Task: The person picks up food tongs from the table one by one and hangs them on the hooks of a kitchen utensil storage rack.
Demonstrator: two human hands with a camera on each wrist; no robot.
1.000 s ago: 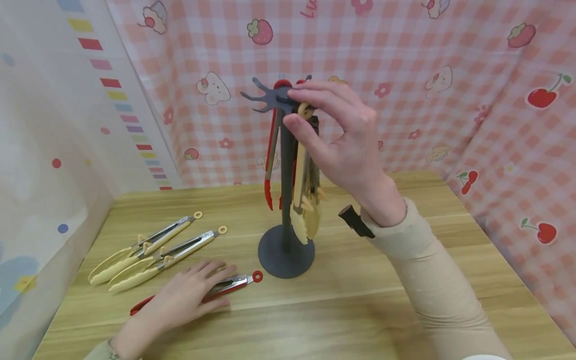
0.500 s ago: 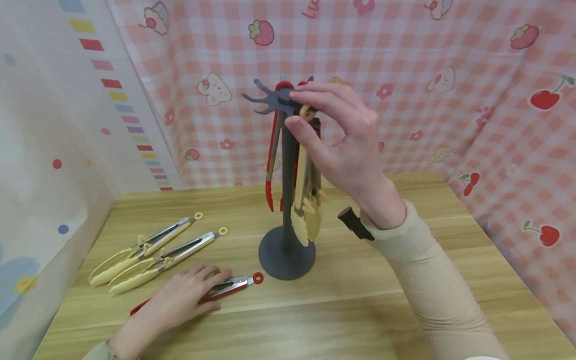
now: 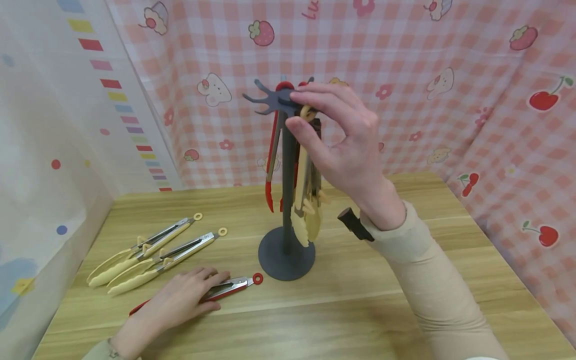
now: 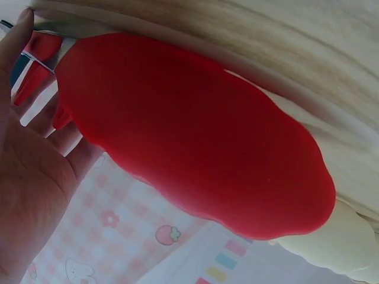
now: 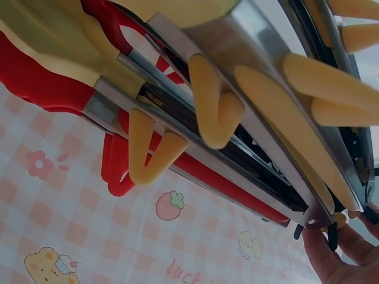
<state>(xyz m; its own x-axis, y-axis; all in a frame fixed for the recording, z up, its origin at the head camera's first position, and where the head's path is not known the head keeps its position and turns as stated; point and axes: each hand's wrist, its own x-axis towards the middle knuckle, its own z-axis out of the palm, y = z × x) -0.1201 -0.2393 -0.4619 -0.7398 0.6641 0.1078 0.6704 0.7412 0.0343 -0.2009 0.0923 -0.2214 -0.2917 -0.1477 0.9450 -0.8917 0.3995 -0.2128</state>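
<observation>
My left hand (image 3: 180, 295) lies over red-edged tongs (image 3: 237, 284) on the table, fingers on the far side of the handles and thumb on the near side. Their red scalloped head (image 4: 195, 136) fills the left wrist view. Up at the dark utensil stand (image 3: 287, 175), my right hand (image 3: 344, 130) pinches the ring end of pale yellow tongs (image 3: 301, 172) between thumb and fingers, right at the hooks. Other yellow and red tongs hang there too. In the right wrist view, hanging red tongs (image 5: 231, 189) show behind the yellow ones; the fingers partly hide the hooks.
Two more yellow tongs lie side by side at the left, the farther pair (image 3: 164, 234) and the nearer pair (image 3: 193, 250). The stand's round base (image 3: 279, 265) sits mid-table. Several bare hooks (image 3: 261, 97) point left. Checked cloth (image 3: 216, 140) hangs behind.
My left fingers and thumb have drawn in closer around the red tongs on the table. The right hand stays almost still at the hooks.
</observation>
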